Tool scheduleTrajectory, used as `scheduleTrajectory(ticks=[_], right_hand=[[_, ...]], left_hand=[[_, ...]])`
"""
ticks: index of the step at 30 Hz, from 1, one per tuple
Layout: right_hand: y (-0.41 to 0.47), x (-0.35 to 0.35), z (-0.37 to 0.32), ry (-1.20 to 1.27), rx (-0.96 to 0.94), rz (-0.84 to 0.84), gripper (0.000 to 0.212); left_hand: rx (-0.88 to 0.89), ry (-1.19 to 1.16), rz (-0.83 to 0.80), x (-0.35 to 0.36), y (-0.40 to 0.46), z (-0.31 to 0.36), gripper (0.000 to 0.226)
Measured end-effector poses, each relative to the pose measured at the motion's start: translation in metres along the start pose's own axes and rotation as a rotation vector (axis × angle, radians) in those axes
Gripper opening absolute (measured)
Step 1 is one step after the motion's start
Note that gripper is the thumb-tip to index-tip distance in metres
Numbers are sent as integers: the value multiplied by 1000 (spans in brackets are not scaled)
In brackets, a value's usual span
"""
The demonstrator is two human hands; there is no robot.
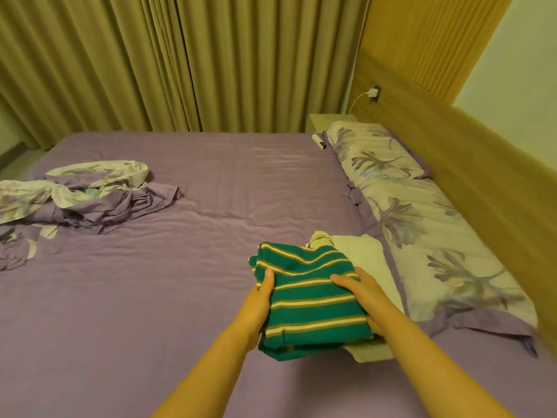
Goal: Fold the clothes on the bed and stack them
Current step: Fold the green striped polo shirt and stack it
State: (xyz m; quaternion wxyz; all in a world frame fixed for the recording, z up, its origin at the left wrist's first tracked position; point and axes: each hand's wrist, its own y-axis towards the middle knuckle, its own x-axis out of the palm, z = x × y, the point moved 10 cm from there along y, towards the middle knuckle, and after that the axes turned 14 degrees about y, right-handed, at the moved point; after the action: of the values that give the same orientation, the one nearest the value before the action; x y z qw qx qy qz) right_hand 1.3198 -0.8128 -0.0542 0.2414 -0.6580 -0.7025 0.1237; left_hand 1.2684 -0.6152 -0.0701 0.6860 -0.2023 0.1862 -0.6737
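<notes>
A folded green garment with white and tan stripes (313, 300) is between both my hands at the near right of the bed. My left hand (259, 300) grips its left edge, thumb on top. My right hand (361, 297) grips its right edge, thumb on top and fingers underneath. It sits on or just above a folded white garment (366, 257) that lies beside the pillows. Whether the green garment rests fully on the white one I cannot tell.
The bed has a purple sheet (180, 267). A crumpled floral and purple duvet (81, 200) lies at the left. Two floral pillows (422, 221) line the wooden headboard (482, 176) on the right. Curtains (180, 61) hang behind, and a small bedside table (328, 122) stands at the far corner.
</notes>
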Motion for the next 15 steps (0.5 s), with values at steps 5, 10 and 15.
scheduleTrajectory(ticks=[5, 10, 15], right_hand=[[16, -69, -49, 14, -64, 23, 37], [57, -119, -72, 12, -110, 74, 39], [100, -154, -54, -14, -80, 132, 38]], left_hand=[[20, 96, -59, 66, 28, 39, 45], [12, 181, -92, 109, 77, 70, 47], [-31, 228, -110, 135, 132, 59, 51]])
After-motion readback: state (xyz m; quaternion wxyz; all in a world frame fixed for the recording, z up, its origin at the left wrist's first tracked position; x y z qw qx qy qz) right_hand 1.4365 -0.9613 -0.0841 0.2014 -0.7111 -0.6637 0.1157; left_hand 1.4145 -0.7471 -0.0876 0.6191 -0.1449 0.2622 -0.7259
